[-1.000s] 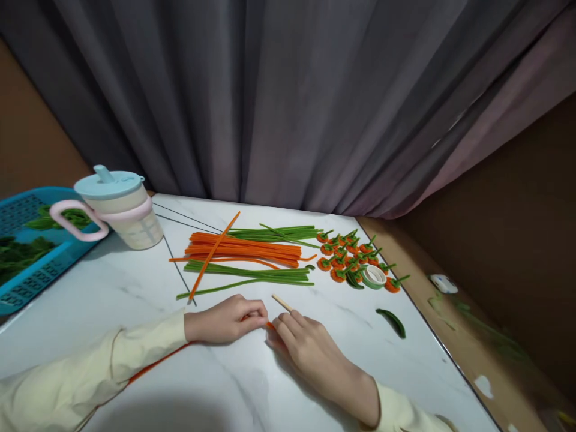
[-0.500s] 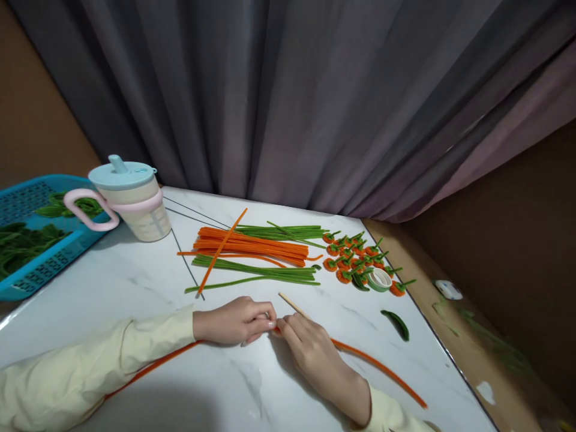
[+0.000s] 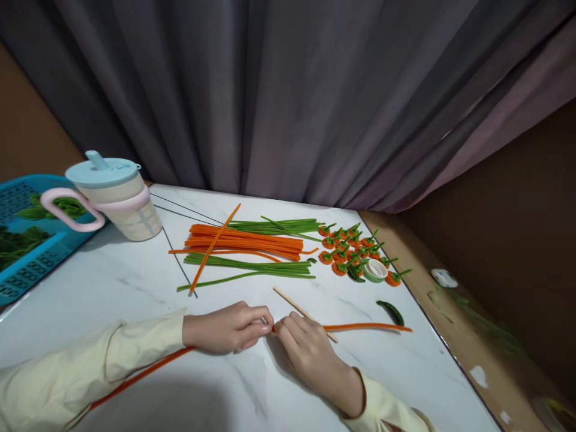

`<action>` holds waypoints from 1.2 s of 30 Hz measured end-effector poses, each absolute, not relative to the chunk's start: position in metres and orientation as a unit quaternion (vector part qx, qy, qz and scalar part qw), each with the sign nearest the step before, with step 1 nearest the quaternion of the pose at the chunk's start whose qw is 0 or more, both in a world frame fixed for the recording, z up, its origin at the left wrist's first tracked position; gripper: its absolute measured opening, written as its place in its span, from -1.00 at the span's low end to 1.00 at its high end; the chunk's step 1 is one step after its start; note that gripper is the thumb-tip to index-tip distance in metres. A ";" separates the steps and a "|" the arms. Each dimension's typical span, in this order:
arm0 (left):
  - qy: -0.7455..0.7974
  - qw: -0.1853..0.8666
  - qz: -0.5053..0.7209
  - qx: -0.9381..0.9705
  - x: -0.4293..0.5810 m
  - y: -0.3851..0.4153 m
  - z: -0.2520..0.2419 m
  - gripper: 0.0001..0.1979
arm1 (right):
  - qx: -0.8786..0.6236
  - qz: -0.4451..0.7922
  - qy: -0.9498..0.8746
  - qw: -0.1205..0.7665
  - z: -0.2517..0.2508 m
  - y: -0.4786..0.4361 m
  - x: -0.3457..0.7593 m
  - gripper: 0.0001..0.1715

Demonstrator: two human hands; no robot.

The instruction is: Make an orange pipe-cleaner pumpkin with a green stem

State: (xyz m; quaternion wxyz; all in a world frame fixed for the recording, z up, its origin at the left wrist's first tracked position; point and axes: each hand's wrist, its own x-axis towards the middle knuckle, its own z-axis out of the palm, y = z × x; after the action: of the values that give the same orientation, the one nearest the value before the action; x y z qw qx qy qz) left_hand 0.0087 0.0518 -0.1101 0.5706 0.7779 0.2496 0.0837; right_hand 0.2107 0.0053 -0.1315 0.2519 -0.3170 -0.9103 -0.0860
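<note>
My left hand is pinched closed on an orange pipe cleaner, whose other end trails under my left forearm. Close beside it, my right hand also has its fingers closed round the pipe cleaner, with one end sticking out to the right. A thin wooden stick passes beneath my right hand; whether the fingers grip it I cannot tell. Beyond my hands lie a bundle of orange pipe cleaners and green pipe cleaners, with one orange piece laid across them.
Several small orange pumpkin shapes with green stems cluster at the right, around a roll of tape. A curled green piece lies nearer. At left stand a lidded cup with a pink handle and a blue basket holding green leafy pieces.
The right end of the pipe cleaner has swung up and now points nearly straight right. More of the wooden stick shows beside my right hand. The view has shifted slightly.
</note>
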 end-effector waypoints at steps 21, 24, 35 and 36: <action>0.257 0.866 0.001 0.428 0.007 0.058 -0.108 -0.79 | -0.250 -0.108 -0.915 0.299 -0.128 0.005 0.215 -0.75; 0.245 0.869 -0.008 0.430 0.007 0.058 -0.109 -0.80 | -0.245 -0.088 -0.913 0.313 -0.129 0.004 0.214 -0.72; 0.238 0.889 0.003 0.392 0.004 0.063 -0.114 -0.82 | -0.257 -0.096 -0.913 0.301 -0.118 0.009 0.217 -0.74; 0.233 0.888 0.005 0.397 0.005 0.062 -0.114 -0.81 | -0.256 -0.098 -0.914 0.300 -0.118 0.009 0.217 -0.75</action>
State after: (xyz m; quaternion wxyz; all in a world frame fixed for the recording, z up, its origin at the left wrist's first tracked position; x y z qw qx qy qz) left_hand 0.0048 0.0618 -0.1135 0.8878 0.3969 0.2328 0.0050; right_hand 0.2167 0.0090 -0.1179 0.3003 -0.2557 -0.9137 -0.0982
